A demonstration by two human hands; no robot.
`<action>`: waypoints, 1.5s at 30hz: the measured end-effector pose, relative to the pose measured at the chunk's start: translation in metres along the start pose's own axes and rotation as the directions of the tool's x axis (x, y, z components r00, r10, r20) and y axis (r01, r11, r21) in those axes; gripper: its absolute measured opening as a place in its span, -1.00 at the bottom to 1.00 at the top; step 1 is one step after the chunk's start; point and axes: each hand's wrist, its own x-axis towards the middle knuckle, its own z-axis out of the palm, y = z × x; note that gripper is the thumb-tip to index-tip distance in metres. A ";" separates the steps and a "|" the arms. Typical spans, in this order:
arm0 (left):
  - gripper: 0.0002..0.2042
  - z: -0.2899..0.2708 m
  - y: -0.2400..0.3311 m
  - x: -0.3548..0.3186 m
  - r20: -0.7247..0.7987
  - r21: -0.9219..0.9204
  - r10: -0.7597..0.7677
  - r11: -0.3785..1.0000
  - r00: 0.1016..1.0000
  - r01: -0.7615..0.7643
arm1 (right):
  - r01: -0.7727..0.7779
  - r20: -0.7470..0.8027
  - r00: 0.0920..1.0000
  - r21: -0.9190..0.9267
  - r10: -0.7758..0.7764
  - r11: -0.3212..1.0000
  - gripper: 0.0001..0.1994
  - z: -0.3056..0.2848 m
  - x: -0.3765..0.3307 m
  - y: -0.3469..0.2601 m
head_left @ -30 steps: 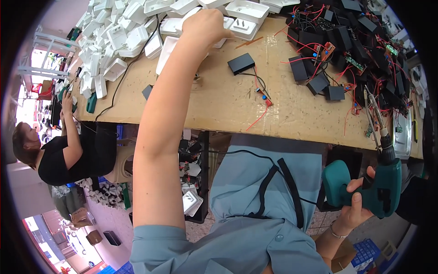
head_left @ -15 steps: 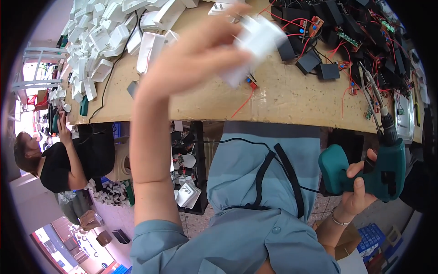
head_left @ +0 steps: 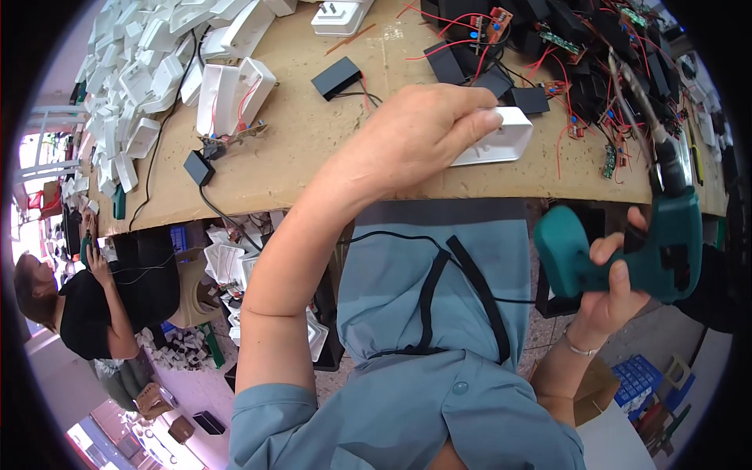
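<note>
Since half a second ago, the left hand [head_left: 427, 129] has swung across toward 2 o'clock and brought a white case [head_left: 513, 135] down near the close edge of the table [head_left: 290, 149], baring a loose black box [head_left: 337, 78] just left of 12 o'clock. From where I stand, the left arm bends at the elbow, its forearm slanting up toward 1 o'clock with the palm turned down. Thumb and forefinger are pinched close together on the case's wall; the other fingers are hidden, so I cannot tell how they lie. At 3 o'clock the right hand [head_left: 615, 305] is curled snugly around the handle of one green gun-shaped tool [head_left: 677, 247], whose metal nose points toward 1 o'clock. One silver bracelet [head_left: 581, 345] circles that wrist. I count one case in hand, one white piece with prongs [head_left: 339, 17] at 12 o'clock, and one small black box [head_left: 199, 168] at 10 o'clock, below two white shells [head_left: 219, 98] with red wires. The pile of white casings [head_left: 145, 86] at 10 o'clock and the heap of black boxes [head_left: 576, 27] between 1 and 2 hold too many to count.
</note>
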 end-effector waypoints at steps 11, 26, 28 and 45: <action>-0.72 -0.002 -0.015 -0.004 -0.211 0.204 0.224 0.962 0.951 -0.181 | 0.223 0.007 0.975 -0.114 -0.224 0.968 -0.53 0.024 0.058 0.028; -0.88 -0.046 -0.045 -0.042 -0.036 0.540 0.238 0.822 0.971 -0.181 | 0.029 -0.130 0.988 -0.332 -0.077 0.943 -0.61 0.006 -0.002 0.043; -0.88 -0.048 -0.049 -0.046 -0.105 0.532 0.277 0.827 0.955 -0.182 | 0.035 -0.222 0.965 -0.429 -0.143 0.903 -0.61 0.019 -0.026 0.030; -0.92 -0.015 -0.044 -0.078 -0.813 -0.330 -0.114 0.898 0.570 -0.291 | 0.265 0.378 0.913 -0.265 -0.153 0.927 -0.68 0.209 0.015 0.045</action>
